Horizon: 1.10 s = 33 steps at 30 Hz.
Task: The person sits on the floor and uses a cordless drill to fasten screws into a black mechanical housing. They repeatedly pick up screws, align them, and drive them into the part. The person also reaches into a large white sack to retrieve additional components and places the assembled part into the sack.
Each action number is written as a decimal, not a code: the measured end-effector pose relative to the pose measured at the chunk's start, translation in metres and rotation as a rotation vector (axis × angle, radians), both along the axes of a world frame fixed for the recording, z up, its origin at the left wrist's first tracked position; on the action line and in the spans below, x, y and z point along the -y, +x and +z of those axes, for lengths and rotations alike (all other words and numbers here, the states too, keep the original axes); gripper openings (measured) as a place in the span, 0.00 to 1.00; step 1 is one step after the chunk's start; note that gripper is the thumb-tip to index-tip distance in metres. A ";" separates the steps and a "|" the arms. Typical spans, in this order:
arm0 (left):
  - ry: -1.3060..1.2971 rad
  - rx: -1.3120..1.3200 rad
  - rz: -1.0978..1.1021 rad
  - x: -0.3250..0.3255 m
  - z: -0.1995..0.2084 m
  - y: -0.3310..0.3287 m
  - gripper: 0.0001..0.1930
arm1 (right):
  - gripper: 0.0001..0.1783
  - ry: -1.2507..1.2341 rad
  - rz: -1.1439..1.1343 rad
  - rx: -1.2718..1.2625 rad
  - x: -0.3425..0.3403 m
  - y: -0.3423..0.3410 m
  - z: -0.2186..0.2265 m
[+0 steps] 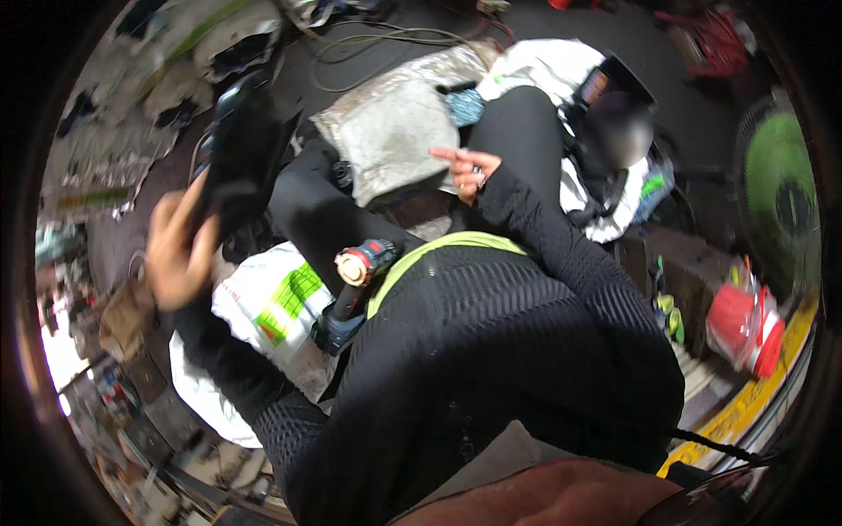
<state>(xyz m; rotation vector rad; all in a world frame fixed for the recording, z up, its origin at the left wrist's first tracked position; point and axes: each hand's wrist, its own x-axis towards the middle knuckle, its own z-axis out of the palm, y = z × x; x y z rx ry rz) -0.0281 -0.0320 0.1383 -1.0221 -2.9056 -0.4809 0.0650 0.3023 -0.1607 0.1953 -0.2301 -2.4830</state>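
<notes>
My left hand (180, 254), smeared by motion, is raised at the left with its fingers and thumb around a large black object (250, 145). That object is blurred too, and its kind cannot be made out. In front of my lap, my right hand (474, 172) has its index finger stretched to the left and the other fingers curled; nothing shows in it. Its fingertip is nearest to a greyish-white slab-like piece (395, 136) between my legs, apparently just at its edge. A blue and red cordless power tool (364, 263) with a round pale end rests against my lap.
White bags with green print (289, 302) lie beside my left leg. Plastic-wrapped bundles (123, 131) fill the far left. A loose cable (386, 39) runs across the dark floor. To the right are a green fan (772, 188), a red container in plastic (741, 324) and a yellow strip (763, 386).
</notes>
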 end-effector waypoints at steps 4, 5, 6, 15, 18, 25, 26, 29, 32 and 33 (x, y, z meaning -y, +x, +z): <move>-0.115 -0.154 -0.174 -0.105 -0.166 -0.054 0.28 | 0.22 0.189 -0.278 -0.082 -0.090 0.030 0.038; -0.117 -0.240 -0.214 -0.116 -0.203 -0.059 0.26 | 0.22 0.290 -0.333 -0.064 -0.115 0.043 0.052; -0.103 -0.323 -0.263 -0.124 -0.243 -0.065 0.24 | 0.22 0.338 -0.404 -0.032 -0.142 0.061 0.053; -0.765 0.205 -0.431 -0.124 -0.356 -0.032 0.36 | 0.18 2.031 0.398 -0.077 -0.176 0.193 0.031; -0.618 0.277 -0.312 -0.116 -0.365 -0.039 0.32 | 0.20 2.462 1.032 -0.255 -0.127 0.198 -0.024; -0.271 0.306 -0.211 -0.093 -0.382 -0.054 0.31 | 0.23 2.551 1.678 -0.476 -0.093 0.199 -0.077; -0.250 0.293 -0.188 -0.084 -0.382 -0.055 0.31 | 0.23 2.584 1.659 -0.543 -0.094 0.197 -0.076; -0.226 0.379 -0.124 -0.088 -0.378 -0.056 0.31 | 0.23 2.654 1.627 -0.649 -0.101 0.203 -0.078; -0.248 0.374 -0.079 -0.091 -0.376 -0.058 0.30 | 0.23 2.731 1.559 -0.740 -0.110 0.206 -0.077; -0.220 0.360 -0.090 -0.089 -0.382 -0.058 0.30 | 0.23 2.757 1.529 -0.772 -0.112 0.209 -0.075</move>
